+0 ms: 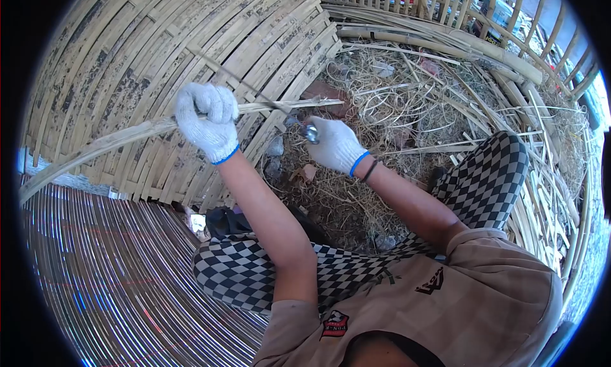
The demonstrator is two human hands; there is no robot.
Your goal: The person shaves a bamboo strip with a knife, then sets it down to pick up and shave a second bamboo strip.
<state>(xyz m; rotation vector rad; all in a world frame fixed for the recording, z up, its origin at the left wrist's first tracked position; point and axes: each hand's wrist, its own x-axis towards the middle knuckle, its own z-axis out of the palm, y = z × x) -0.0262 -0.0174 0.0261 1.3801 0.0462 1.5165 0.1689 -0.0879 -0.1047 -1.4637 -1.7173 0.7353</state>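
My left hand, in a white knit glove with a blue cuff, is closed round a long bamboo strip. The strip curves from the far left edge through my fist, and its split end points right. In the same kind of glove, my right hand grips a long-bladed knife by its handle, whose shiny metal butt shows at the fist. The thin dark blade slants up to the left and crosses the strip just right of my left fist in this view.
A woven bamboo panel fills the upper left. Bamboo shavings and stones cover the ground ahead. Cut bamboo strips lie on the right, and a bamboo fence stands behind. Slatted matting spreads at lower left, beside my checkered trouser leg.
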